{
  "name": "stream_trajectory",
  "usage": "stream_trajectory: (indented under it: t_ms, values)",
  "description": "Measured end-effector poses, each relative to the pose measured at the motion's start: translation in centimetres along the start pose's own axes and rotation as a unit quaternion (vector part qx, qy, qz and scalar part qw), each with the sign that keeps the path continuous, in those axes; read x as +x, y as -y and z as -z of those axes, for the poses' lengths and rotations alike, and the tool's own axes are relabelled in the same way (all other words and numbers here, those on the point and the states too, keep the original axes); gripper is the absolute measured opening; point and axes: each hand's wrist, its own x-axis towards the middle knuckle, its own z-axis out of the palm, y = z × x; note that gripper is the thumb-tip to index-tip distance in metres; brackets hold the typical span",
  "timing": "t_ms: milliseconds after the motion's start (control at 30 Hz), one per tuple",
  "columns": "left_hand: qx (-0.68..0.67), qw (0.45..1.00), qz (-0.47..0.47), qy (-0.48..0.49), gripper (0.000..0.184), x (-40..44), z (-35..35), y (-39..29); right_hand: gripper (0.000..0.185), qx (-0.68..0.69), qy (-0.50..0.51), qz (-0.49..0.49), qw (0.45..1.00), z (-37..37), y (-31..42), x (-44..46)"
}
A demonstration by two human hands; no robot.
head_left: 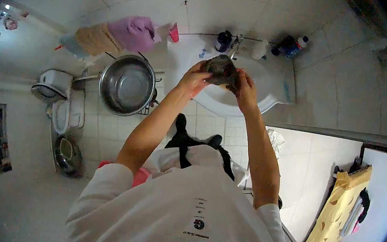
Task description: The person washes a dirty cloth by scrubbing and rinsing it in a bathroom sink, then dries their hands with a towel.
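Above the white washbasin [196, 49], both my hands hold a dark grey-brown piece, perhaps wet cloth [221, 69]; its exact kind cannot be made out. My left hand [194, 79] is closed on its left edge, thumb on the near side. On the opposite edge my right hand [245, 91] grips it with bent fingers. A metal tap [234, 46] rises just behind the piece. Something orange-brown shows under it, mostly hidden.
Along the basin's back stand a dark jar [223, 41], a white bottle [259, 49] and dark bottles [289, 46]. A pink tube [174, 32] stands at its left corner. Left of my arm is a large metal bowl [127, 85], with towels [131, 34] hanging behind.
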Motion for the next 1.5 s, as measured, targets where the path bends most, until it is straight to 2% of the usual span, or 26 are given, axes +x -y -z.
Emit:
stream_trajectory:
  t_ms: [100,200,233,333,467,500,533,600,633,767,900,1000,1033,1133,1233,1300,1333,1367,1433,1500]
  values:
    - [0.074,0.997,-0.015,-0.027,0.051,-1.7,-1.4,1.6,0.033,-0.085,0.001,-0.025,0.996,0.8,0.1,-1.1]
    - [0.039,0.998,0.037,-0.039,0.055,-3.5,-2.7,3.3,0.034,-0.148,0.065,0.056,0.985,2.9,-0.9,-2.0]
    - [0.040,0.998,0.042,-0.038,0.048,-3.7,-2.5,4.0,0.035,-0.147,0.046,0.065,0.986,4.0,-1.7,-1.7]
    - [0.082,0.990,0.038,-0.111,0.039,-4.5,-3.1,5.9,0.033,-0.019,0.024,0.047,0.998,5.1,-2.2,-1.5]
    - [0.333,0.924,-0.029,-0.187,0.039,-4.6,-2.5,6.7,0.030,-0.004,0.055,0.052,0.997,5.0,0.0,-2.8]
    - [0.364,0.916,-0.090,-0.147,0.040,-4.0,-3.3,6.0,0.029,-0.002,0.044,0.059,0.997,4.8,0.2,-2.8]
    - [0.362,0.920,-0.076,-0.127,0.037,-3.6,-4.2,5.5,0.028,-0.001,0.033,0.067,0.997,4.8,0.6,-2.7]
    - [0.361,0.927,-0.046,-0.087,0.031,-3.7,-7.0,4.3,0.029,-0.034,0.086,0.071,0.993,4.6,2.5,-3.3]
    - [0.341,0.936,-0.085,-0.002,0.032,-3.5,-7.8,4.4,0.029,-0.051,0.113,0.071,0.990,4.2,3.2,-3.7]
    - [0.412,0.903,-0.112,0.049,0.037,-3.2,-11.4,2.9,0.035,-0.148,0.151,0.100,0.972,2.4,3.5,-4.4]
    - [0.489,0.866,-0.089,0.051,0.039,-3.0,-10.5,0.4,0.033,-0.096,0.159,0.090,0.978,1.6,3.9,-4.6]
    - [0.372,0.922,-0.071,0.079,0.039,-2.8,-9.4,0.0,0.036,-0.092,0.185,0.133,0.969,1.4,3.8,-4.8]
    - [0.361,0.928,-0.059,0.075,0.039,-3.2,-10.0,-0.6,0.034,-0.113,0.160,0.143,0.970,1.2,3.9,-5.2]
    - [0.542,0.817,-0.150,0.126,0.034,-2.9,-8.7,-1.4,0.030,-0.189,0.107,0.173,0.961,-0.3,3.9,-5.8]
    - [0.559,0.808,-0.147,0.113,0.032,-3.1,-8.4,-1.2,0.026,-0.272,0.079,0.200,0.938,-0.9,2.6,-5.1]
    - [0.573,0.809,-0.116,0.056,0.032,-3.1,-8.0,-2.3,0.025,-0.292,0.064,0.204,0.932,-0.6,1.7,-4.4]
    - [0.576,0.811,-0.099,0.019,0.032,-3.8,-8.2,-3.0,0.024,-0.230,0.039,0.199,0.952,-0.6,1.1,-4.1]
    - [0.540,0.827,-0.156,-0.011,0.032,-4.3,-8.5,-3.7,0.023,-0.166,0.012,0.195,0.967,-0.5,0.8,-3.6]
    - [0.529,0.823,-0.190,-0.078,0.033,-3.0,-5.7,-4.8,0.018,-0.059,-0.049,0.182,0.980,-0.9,1.3,-3.9]
    - [0.539,0.810,-0.202,-0.113,0.035,-2.9,-3.9,-6.4,0.019,-0.114,-0.032,0.192,0.974,0.2,1.9,-3.8]
